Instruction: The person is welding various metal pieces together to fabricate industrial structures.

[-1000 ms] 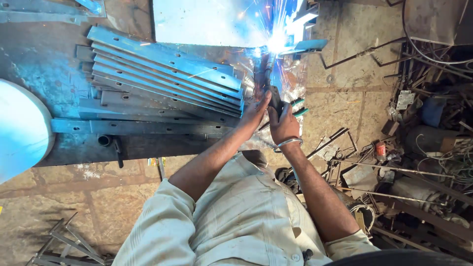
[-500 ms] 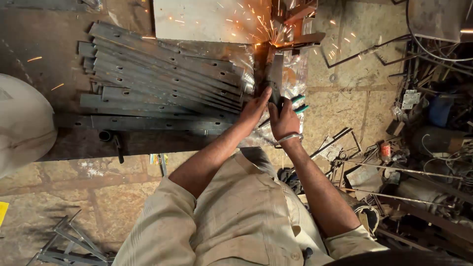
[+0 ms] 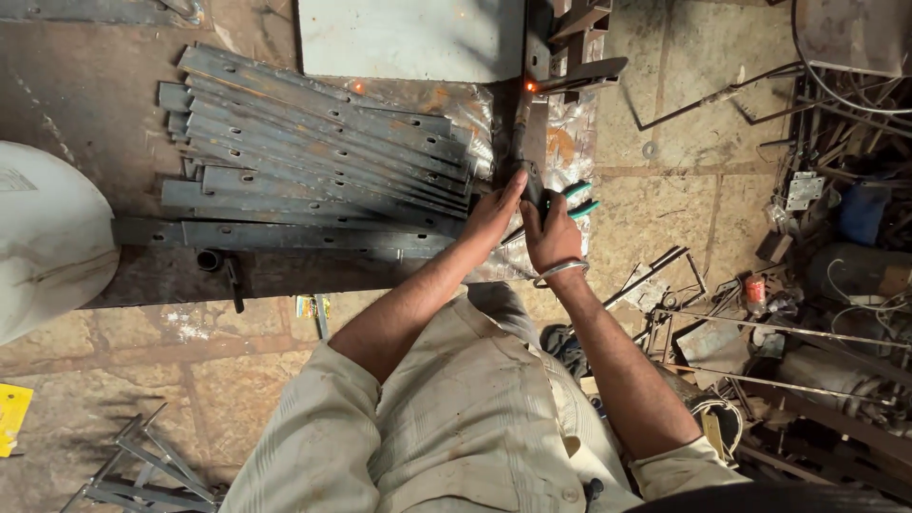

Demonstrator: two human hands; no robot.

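Note:
My right hand (image 3: 551, 233), with a metal bangle on the wrist, grips a welding electrode holder (image 3: 570, 198) with green handles. My left hand (image 3: 494, 214) presses against the holder's dark head from the left. A thin electrode (image 3: 521, 128) runs up from the holder to a small orange glowing spot (image 3: 529, 86). The spot lies where a flat steel plate (image 3: 408, 38) meets a dark angle bar (image 3: 589, 71). Both hands hover over the right end of a stack of long drilled metal strips (image 3: 313, 142).
The strips lie on a rusty steel work table (image 3: 142, 275). A white rounded object (image 3: 47, 237) sits at the left edge. Scrap metal, rods and cables (image 3: 807, 285) crowd the stone floor on the right. Bent metal pieces (image 3: 142, 470) lie at bottom left.
The bright blue arc of a second ago faded to flying sparks, and now only a small orange glow is left. Both hands have stayed on the holder.

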